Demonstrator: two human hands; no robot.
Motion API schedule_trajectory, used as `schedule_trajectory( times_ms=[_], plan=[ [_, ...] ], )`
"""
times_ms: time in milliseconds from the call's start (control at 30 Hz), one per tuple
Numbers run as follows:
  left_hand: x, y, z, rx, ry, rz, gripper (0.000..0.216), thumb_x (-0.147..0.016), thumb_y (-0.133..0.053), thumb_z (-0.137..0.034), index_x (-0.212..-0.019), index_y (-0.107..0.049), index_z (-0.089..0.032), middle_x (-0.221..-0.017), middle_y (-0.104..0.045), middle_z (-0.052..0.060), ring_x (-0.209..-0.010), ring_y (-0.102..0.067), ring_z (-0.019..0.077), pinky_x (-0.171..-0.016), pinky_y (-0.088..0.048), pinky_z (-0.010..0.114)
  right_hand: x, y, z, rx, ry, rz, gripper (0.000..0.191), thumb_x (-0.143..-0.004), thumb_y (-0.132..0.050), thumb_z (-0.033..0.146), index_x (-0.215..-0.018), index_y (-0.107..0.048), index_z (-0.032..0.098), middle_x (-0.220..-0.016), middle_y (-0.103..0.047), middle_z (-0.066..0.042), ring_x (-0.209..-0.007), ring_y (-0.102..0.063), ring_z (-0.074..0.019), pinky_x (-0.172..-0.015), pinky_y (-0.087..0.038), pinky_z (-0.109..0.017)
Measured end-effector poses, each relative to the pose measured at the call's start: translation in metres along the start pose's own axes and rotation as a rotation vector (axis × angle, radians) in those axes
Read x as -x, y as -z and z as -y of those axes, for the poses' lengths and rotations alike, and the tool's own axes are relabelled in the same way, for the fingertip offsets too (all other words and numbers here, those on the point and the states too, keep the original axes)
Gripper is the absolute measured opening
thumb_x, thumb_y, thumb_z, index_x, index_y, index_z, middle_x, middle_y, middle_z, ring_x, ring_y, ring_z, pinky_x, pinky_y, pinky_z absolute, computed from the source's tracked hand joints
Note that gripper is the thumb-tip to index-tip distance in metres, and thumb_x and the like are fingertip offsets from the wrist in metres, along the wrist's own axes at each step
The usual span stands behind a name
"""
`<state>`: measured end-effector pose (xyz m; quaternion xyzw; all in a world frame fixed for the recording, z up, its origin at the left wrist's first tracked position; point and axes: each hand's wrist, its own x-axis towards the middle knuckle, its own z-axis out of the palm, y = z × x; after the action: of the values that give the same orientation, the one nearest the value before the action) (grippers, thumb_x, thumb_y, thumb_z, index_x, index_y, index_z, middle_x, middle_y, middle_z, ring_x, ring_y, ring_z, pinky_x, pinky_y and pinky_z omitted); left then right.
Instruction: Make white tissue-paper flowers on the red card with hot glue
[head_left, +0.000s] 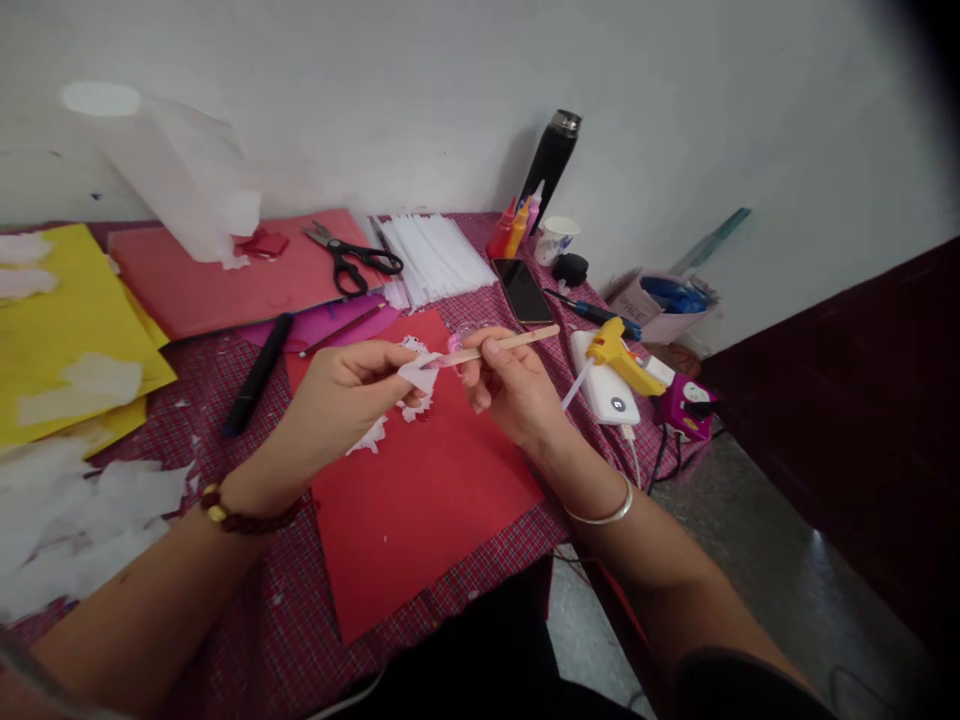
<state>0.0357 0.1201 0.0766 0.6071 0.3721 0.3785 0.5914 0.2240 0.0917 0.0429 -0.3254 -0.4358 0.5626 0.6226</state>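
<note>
Pinched in my left hand (352,385) is a small piece of white tissue paper (420,374). My right hand (517,385) grips a flat wooden craft stick (517,341) between thumb and fingers, and its pinkish tip touches the tissue piece. Both hands are above a red paper sheet (442,510). Crumpled white tissue bits (371,437) lie on that sheet, partly hidden behind my left hand. A small clear dish with pink contents (457,340) sits just behind the stick, mostly covered by my right hand.
Black scissors (352,260), white strips (435,258), a phone (523,291) and a black marker (259,375) lie around the sheet. A yellow glue gun (626,358) rests on a white power bank (606,385) at right. Torn tissue (82,530) covers the left. A black flask (551,160) stands behind.
</note>
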Motion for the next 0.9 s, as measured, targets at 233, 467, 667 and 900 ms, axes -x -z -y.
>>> schedule_trajectory(
  times_ms=[233, 467, 667, 900],
  plan=[
    [0.005, 0.002, -0.001, -0.264, -0.150, -0.009, 0.014, -0.083, -0.068, -0.029, -0.079, -0.077, -0.019, -0.064, -0.068, 0.000, -0.048, -0.051, 0.0098, -0.043, -0.036, 0.021, 0.000, 0.001, 0.001, -0.012, -0.004, -0.042, 0.029, -0.084, -0.073, 0.049, -0.091, -0.066, 0.022, -0.060, -0.062, 0.007, -0.037, -0.043, -0.0054, -0.036, -0.036, -0.018],
    [0.005, -0.007, 0.005, -0.493, -0.416, -0.143, 0.015, -0.090, -0.063, -0.025, -0.085, -0.077, -0.022, -0.070, -0.072, -0.002, -0.061, -0.063, 0.0122, -0.060, -0.048, 0.022, 0.002, -0.004, 0.004, -0.091, -0.005, -0.086, 0.026, -0.080, -0.077, 0.042, -0.089, -0.066, 0.021, -0.060, -0.064, 0.007, -0.038, -0.045, -0.0050, -0.037, -0.038, -0.017],
    [0.005, -0.002, 0.018, -0.760, -0.817, -0.231, 0.022, -0.097, -0.055, -0.018, -0.105, -0.074, -0.024, -0.096, -0.078, 0.001, -0.086, -0.072, 0.0151, -0.080, -0.058, 0.027, 0.003, -0.008, 0.004, -0.191, -0.122, -0.072, 0.027, -0.075, -0.080, 0.040, -0.088, -0.066, 0.021, -0.060, -0.064, 0.008, -0.036, -0.040, -0.0045, -0.035, -0.038, -0.018],
    [0.005, 0.001, 0.022, -1.002, -1.014, -0.114, 0.021, -0.099, -0.051, -0.015, -0.111, -0.067, -0.017, -0.098, -0.076, 0.006, -0.091, -0.071, 0.0177, -0.084, -0.059, 0.032, 0.000, -0.005, -0.003, -0.033, -0.136, -0.160, 0.044, -0.072, -0.079, 0.058, -0.072, -0.061, 0.018, -0.050, -0.060, 0.005, -0.035, -0.046, -0.0054, -0.035, -0.037, -0.017]
  ],
)
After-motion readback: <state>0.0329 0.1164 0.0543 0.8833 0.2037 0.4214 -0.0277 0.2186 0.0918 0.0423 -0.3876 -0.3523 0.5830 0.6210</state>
